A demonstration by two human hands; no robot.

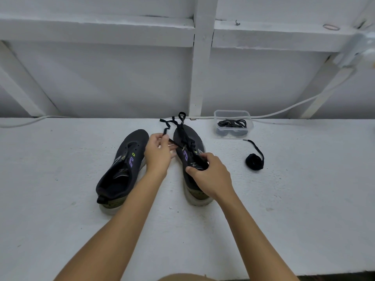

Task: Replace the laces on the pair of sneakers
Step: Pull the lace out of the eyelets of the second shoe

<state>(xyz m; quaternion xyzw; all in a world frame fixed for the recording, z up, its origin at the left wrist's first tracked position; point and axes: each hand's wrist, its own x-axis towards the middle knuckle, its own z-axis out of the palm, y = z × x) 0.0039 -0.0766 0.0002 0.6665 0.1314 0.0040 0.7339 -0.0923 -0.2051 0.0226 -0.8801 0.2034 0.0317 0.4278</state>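
Note:
Two dark sneakers with purple marks stand on the white table, toes pointing away from me. The left sneaker [123, 165] has bare eyelets with no lace in them. The right sneaker [189, 145] carries a black lace [180, 123] whose loose ends trail past its toe. My left hand [158, 155] pinches a strand of that lace beside the shoe. My right hand [211, 175] grips the right sneaker at its tongue and collar, covering the opening. A rolled black lace [254, 162] lies on the table to the right.
A clear plastic box [233, 114] holding more black laces sits at the back right near the wall. A white cable [304, 103] runs along the table's back edge. White wooden framing rises behind. The table's front edge is near my body.

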